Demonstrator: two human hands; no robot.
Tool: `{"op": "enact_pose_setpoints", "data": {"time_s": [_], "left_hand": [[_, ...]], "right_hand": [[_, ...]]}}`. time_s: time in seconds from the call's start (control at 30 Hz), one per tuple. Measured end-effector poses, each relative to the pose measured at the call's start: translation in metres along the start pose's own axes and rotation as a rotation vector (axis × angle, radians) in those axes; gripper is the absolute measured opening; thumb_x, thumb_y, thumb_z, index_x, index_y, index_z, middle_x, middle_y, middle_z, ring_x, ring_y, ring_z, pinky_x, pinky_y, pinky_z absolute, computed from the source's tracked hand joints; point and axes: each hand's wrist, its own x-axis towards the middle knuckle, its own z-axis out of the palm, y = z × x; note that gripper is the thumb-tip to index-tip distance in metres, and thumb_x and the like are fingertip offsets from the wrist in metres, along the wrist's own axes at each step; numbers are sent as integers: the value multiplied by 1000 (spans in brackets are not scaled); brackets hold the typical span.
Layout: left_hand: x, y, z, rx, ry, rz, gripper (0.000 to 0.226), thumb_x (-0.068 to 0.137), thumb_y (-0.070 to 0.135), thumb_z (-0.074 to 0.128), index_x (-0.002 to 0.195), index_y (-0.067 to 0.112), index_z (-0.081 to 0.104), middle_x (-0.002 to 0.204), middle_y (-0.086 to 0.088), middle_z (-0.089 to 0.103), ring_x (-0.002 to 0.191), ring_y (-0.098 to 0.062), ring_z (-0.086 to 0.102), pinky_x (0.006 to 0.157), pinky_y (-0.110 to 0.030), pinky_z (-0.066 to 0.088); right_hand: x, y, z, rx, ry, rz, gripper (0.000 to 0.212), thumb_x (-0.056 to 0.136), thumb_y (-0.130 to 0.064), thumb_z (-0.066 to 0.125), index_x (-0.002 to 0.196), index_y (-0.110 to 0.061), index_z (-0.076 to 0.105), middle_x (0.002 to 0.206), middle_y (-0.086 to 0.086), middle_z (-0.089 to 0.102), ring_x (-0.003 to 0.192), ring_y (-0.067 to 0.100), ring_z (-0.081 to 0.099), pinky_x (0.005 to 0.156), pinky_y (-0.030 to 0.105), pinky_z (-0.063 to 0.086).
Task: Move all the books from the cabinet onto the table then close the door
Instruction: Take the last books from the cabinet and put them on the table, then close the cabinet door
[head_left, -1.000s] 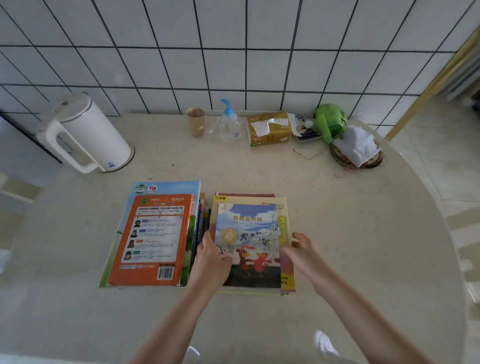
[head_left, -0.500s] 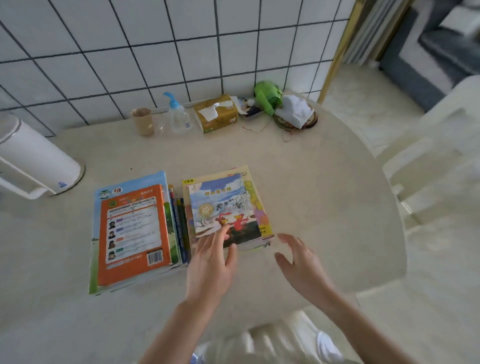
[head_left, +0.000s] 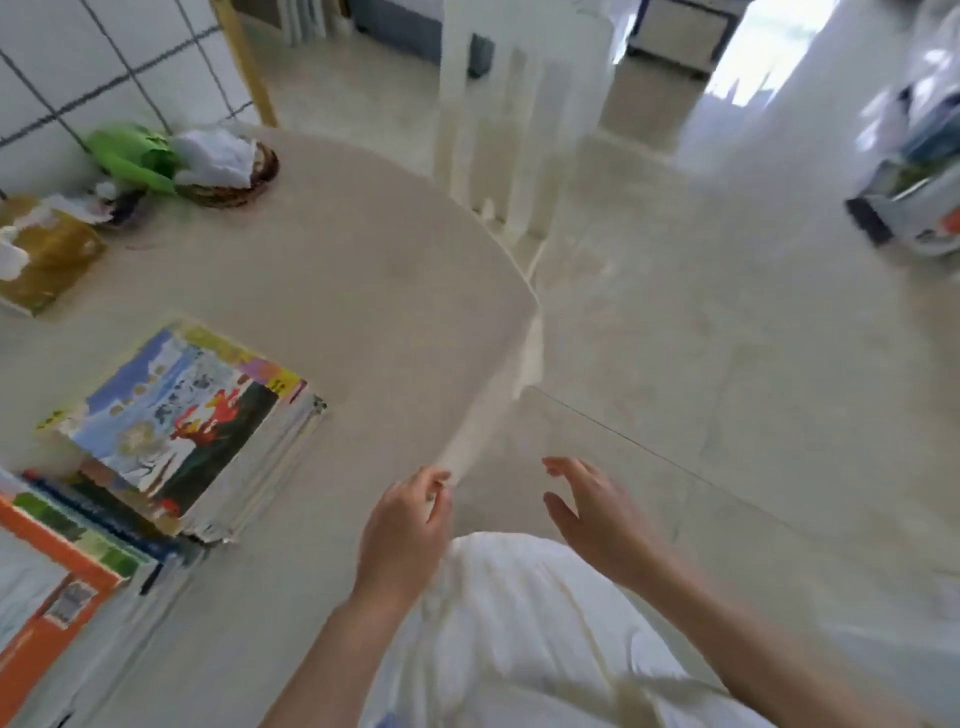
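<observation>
Since the earlier frame, both my hands have left the books and the view has swung right, off the wall. My left hand (head_left: 402, 525) hovers at the near edge of the table (head_left: 363, 291), fingers loosely curled, holding nothing. My right hand (head_left: 597, 512) hangs beyond that edge, fingers spread, empty. I judge the release deliberate: both stacks rest flat. The picture-book stack (head_left: 182, 431) lies at the near left; the orange-covered stack (head_left: 49, 587) touches its left side. Cabinet not in view.

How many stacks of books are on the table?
2: picture-book stack near the table centre-left; orange-covered stack beside it, cut off at the frame's left edge.
</observation>
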Motion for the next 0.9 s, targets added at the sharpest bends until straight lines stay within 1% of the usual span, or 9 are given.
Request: {"op": "enact_pose_setpoints", "data": {"time_s": [0.1,0.27,0.4,0.5,0.57,0.67,0.73,0.83,0.9], "left_hand": [[2,33,27,34,-131,126,17,95,26,55,106,22,67,90,2,71,85,-19,66,75,-32,51],[1,95,77,101,-255,293,17,93,24,59,107,21,68,86,2,70,80,-18,66,71,-28,48],[-16,157,132,104,-386,393,17,93,21,60,108,18,69,80,2,70,75,-18,67,75,-35,54],[-30,194,178,108,-445,458,17,93,22,60,107,19,68,75,8,66,67,-11,63,69,-27,50],[-47,226,217,112,-470,499,17,93,24,60,107,21,68,76,10,66,68,-9,63,66,-24,46],[-76,271,272,53,-521,510,16,93,26,58,107,23,67,82,7,72,77,-10,67,73,-28,52],[-92,299,300,21,-542,527,16,94,26,57,106,24,67,83,6,73,81,-9,68,76,-28,53],[-115,346,358,32,-610,583,15,94,27,58,106,26,67,84,8,73,80,-6,67,73,-24,50],[-127,370,388,23,-660,611,14,93,28,58,105,27,67,83,8,73,79,-6,67,75,-27,53]], "right_hand": [[-41,42,-13,8,77,122,42,97,-29,47,138,-21,42,134,-4,53,124,17,47,100,26,34],[-104,101,-33,115,194,330,46,94,-25,51,139,-17,41,128,-1,58,119,17,52,99,26,36],[-159,159,-53,179,303,479,45,92,-21,55,135,-13,46,125,1,60,117,19,54,97,26,37],[-195,201,-67,197,343,543,44,93,-22,54,135,-13,47,124,2,59,116,19,53,99,26,36],[-228,237,-81,202,359,584,42,93,-21,55,133,-12,48,123,3,59,116,20,53,99,26,36],[-276,295,-106,202,404,640,41,92,-20,55,131,-11,50,121,4,60,115,20,53,100,27,37],[-297,326,-123,206,430,670,40,92,-20,55,131,-11,50,121,3,60,116,20,53,100,28,38],[-337,373,-147,212,486,737,41,94,-24,53,133,-13,47,123,1,58,117,20,50,101,31,39],[-356,392,-160,221,516,770,42,95,-25,52,135,-15,46,124,-1,57,117,19,49,99,30,40]]}}
